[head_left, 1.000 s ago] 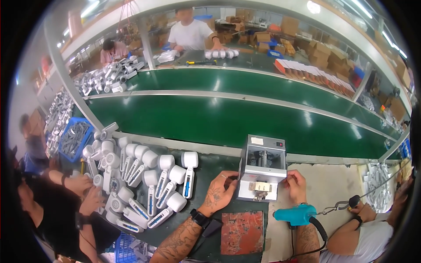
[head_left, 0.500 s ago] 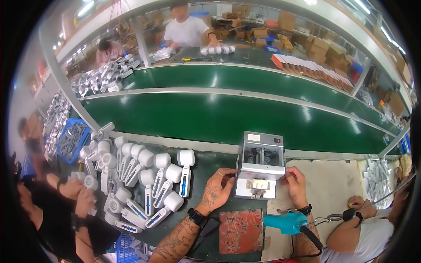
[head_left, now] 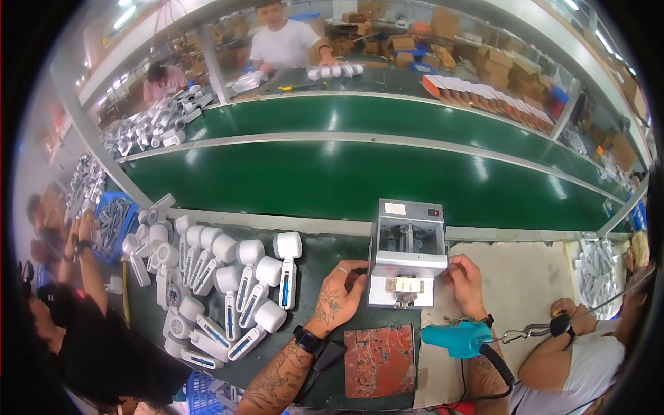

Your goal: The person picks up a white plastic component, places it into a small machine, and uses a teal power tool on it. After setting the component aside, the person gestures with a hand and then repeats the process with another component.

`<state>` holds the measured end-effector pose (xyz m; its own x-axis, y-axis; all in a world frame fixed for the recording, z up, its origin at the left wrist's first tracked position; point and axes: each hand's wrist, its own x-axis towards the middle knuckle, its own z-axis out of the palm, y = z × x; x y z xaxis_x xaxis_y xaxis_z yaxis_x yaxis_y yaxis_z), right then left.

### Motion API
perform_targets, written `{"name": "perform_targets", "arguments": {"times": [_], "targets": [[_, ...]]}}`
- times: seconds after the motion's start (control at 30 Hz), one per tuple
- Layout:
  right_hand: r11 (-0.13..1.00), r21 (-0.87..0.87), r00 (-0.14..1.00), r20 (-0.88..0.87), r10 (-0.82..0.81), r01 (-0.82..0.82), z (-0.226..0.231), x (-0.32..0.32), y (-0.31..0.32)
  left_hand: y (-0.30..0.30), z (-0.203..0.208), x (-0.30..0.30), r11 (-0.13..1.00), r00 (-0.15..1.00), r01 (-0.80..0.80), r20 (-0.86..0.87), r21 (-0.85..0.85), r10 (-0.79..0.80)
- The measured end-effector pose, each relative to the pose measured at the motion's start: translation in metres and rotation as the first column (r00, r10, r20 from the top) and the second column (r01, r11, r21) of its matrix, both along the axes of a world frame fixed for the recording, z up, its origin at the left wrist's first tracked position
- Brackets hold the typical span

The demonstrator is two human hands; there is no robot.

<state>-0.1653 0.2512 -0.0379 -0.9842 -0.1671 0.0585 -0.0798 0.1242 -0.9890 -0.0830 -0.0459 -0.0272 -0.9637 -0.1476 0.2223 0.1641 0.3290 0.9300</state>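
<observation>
Centrally, in front of me, a grey metal machine point(head_left: 408, 259) stands upright on the counter point(head_left: 323, 259), at the border between its dark surface and a pale sheet point(head_left: 515, 280). The housing has a window over an inner mechanism, a switch at the top right and a small fixture at the lower front.

The left hand point(head_left: 339, 294) is at the machine's left side, fingers bent and half closed, fingertips at the housing edge. The right hand point(head_left: 465, 280) is at the opposite side, fingers curled inward, gap narrow. Whether either hand grips the housing, I cannot tell.

A red, worn plate point(head_left: 379, 363) lies flat before the machine. A teal tool point(head_left: 453, 337) hangs from a cable with a metal hook point(head_left: 515, 335), above the right forearm. To the left, white round-headed devices point(head_left: 280, 273) lie grouped, several with blue strips in their handles. Beyond the machine runs a green conveyor point(head_left: 332, 180).
</observation>
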Motion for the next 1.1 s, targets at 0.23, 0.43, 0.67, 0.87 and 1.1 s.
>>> {"name": "perform_targets", "arguments": {"times": [0.23,0.43,0.67,0.87,1.1], "targets": [[1.000,0.028,1.000,-0.002,0.002,-0.002,-0.0033,-0.0018,0.0028,0.0005,0.0024,-0.0008,1.000,1.000,-0.001,0.001,-0.016,0.001],[1.000,0.022,1.000,0.008,0.001,-0.001,-0.0044,-0.0020,0.0027,0.0006,0.0024,-0.0003,1.000,1.000,-0.004,-0.018,-0.029,0.003],[1.000,0.022,1.000,-0.006,0.004,-0.004,-0.0044,-0.0017,0.0037,0.0008,0.0062,0.0009,1.000,1.000,0.005,-0.011,-0.023,-0.005],[1.000,0.004,1.000,-0.002,0.009,-0.009,0.0027,0.0007,-0.0010,0.0010,0.0036,-0.0009,1.000,1.000,0.006,-0.021,-0.006,-0.006],[1.000,0.005,1.000,-0.003,0.008,-0.008,0.0015,0.0000,-0.0015,0.0006,0.0057,0.0002,1.000,1.000,-0.007,-0.010,-0.026,0.007]]}}
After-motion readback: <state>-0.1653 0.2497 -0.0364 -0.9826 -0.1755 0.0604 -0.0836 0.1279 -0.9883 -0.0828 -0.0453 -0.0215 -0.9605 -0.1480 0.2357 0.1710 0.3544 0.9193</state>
